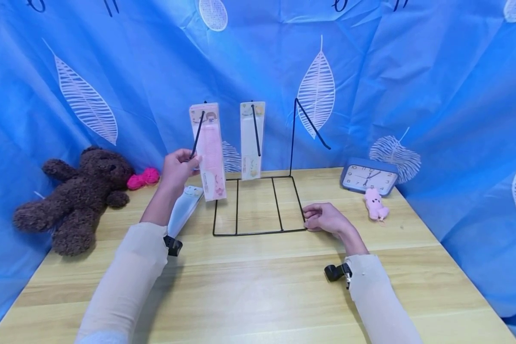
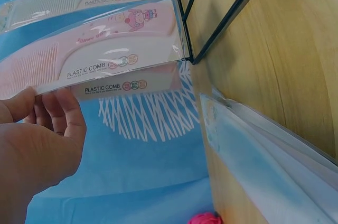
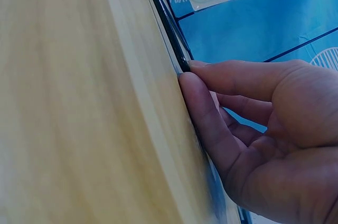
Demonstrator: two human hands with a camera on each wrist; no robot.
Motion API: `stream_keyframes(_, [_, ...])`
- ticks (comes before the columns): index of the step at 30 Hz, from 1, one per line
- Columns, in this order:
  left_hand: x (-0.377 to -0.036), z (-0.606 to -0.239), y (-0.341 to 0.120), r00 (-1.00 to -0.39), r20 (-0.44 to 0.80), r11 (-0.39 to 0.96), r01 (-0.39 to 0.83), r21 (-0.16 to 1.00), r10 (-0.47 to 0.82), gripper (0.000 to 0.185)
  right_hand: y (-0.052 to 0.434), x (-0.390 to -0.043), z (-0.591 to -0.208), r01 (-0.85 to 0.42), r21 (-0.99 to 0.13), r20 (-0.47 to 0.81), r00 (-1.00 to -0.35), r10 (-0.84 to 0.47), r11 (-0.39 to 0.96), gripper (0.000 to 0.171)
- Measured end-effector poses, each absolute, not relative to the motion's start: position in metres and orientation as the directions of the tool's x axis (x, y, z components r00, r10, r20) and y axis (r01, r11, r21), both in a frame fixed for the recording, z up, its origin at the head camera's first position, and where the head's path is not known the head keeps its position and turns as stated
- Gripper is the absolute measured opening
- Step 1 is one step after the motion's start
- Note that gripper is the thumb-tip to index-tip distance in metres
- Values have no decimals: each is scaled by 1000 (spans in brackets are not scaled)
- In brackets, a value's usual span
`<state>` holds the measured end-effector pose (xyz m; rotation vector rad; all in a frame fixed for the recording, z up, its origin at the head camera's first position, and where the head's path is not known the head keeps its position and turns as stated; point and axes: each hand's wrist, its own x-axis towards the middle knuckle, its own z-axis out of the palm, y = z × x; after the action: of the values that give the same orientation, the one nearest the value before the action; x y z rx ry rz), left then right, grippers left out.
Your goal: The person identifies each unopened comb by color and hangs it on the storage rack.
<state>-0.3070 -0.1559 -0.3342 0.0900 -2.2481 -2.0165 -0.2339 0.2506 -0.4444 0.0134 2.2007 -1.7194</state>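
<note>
Your left hand (image 1: 178, 167) is pinching the edge of the front pink plastic comb pack (image 1: 213, 157) between the thumb and the fingers. This pack is hanging on the left hook of the black wire rack (image 1: 259, 232), with another pink one behind it. Your right hand (image 1: 327, 220) is pinching the rack's base near its near right corner. A pale comb pack (image 1: 247, 138) is hanging on the middle hook. Bluish packs (image 1: 181, 210) are lying left of the rack, on the wooden table (image 1: 258, 291). Farther left, a brown teddy bear (image 1: 92, 191) is lying; at the far right, a blue clock (image 1: 370, 179) is standing behind a pink plush toy (image 1: 375, 205).
</note>
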Motion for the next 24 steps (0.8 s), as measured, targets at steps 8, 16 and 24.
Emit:
stream_keyframes(8, [-308,-333,-156,-994,74,128,62,990,-85,20,250,-232,-443,218,-939,-276,-940,-202,267,63])
stream_keyframes(16, [-306,-347,-171,-993,107,140,99,985,-55,21,250,-232,-443,219,-939,-277,-938,-209,265,62])
stream_keyframes(24, [-297,-359,-194,-996,81,167,72,983,-47,19,250,-233,-442,219,-939,-277,-938,-209,265,62])
